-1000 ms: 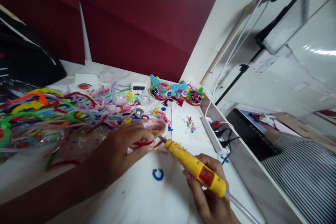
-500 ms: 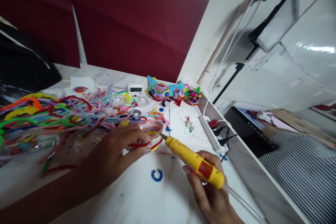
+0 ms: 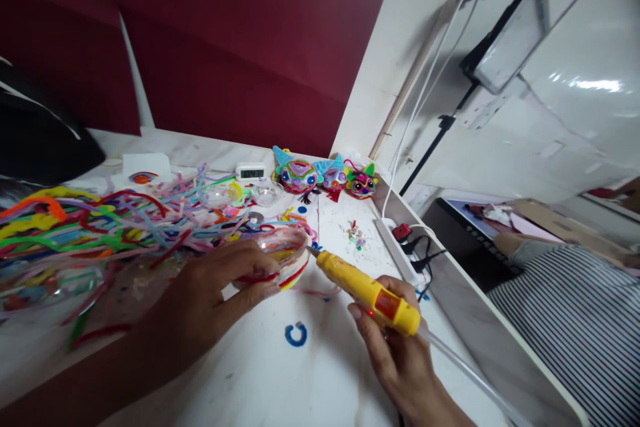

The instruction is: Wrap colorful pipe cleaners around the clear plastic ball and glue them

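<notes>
Between the thumb and fingers of my left hand (image 3: 220, 293) is a clear plastic half shell (image 3: 285, 240), its outside wrapped with red, white and yellow pipe cleaners. My right hand (image 3: 395, 347) is closed round a yellow hot glue gun (image 3: 367, 290) with a small red light on. A clear glue stick (image 3: 465, 373) sticks out of the gun's back end. The nozzle is at the right rim of the shell; whether it touches cannot be made out. On the table below lies a blue pipe cleaner bent into a C (image 3: 296, 335).
A heap of coloured pipe cleaners (image 3: 125, 220) spreads over the left side. Decorated animal heads (image 3: 299, 175) and a small digital clock (image 3: 251, 171) stand at the back. A power strip (image 3: 400, 250) lies along the right edge. A person in a striped top (image 3: 565, 320) is at the right.
The whole view has shifted slightly. The shell is tipped a little, showing more of its wrapped side, and the nozzle stays by its rim. Both hands keep their holds.
</notes>
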`<state>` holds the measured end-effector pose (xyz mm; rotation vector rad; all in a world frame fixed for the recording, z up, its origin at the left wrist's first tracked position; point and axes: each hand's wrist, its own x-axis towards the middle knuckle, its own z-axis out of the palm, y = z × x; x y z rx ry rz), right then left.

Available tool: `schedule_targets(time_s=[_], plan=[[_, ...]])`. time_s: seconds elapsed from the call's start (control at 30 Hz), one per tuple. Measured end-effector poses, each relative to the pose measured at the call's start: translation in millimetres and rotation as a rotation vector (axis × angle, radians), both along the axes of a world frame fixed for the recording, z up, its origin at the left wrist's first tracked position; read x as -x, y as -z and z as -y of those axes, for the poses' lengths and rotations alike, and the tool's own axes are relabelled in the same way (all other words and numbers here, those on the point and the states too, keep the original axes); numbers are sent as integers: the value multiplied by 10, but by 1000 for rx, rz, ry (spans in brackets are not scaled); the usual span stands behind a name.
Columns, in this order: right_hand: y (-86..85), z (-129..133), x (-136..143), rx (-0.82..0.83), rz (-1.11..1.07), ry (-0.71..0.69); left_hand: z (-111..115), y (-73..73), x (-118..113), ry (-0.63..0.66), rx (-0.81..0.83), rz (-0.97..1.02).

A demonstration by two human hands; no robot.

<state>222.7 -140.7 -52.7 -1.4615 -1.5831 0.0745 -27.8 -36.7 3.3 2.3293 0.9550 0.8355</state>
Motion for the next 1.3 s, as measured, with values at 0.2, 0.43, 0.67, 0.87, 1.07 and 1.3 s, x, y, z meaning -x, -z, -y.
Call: schedule_targets(time_s=[0.2,0.43,0.67,0.87,1.07,1.3], plan=[[-67,48,107,2,-20,22,-2,41,3,1,-29,27],[-137,91,233,-8,-57,-3,-40,56,-11,23,-62,-29],[-56,98,101,6,82,-96,-33,98,-50,-13,-171,43],[-105,82,182,23,51,-137,-17,130,-51,-35,-180,50],[-212,73,300,-6,41,-143,-11,150,-60,-16,-235,66],[-232,55,294,-28,33,-188,6,111,-73,-33,-200,29]])
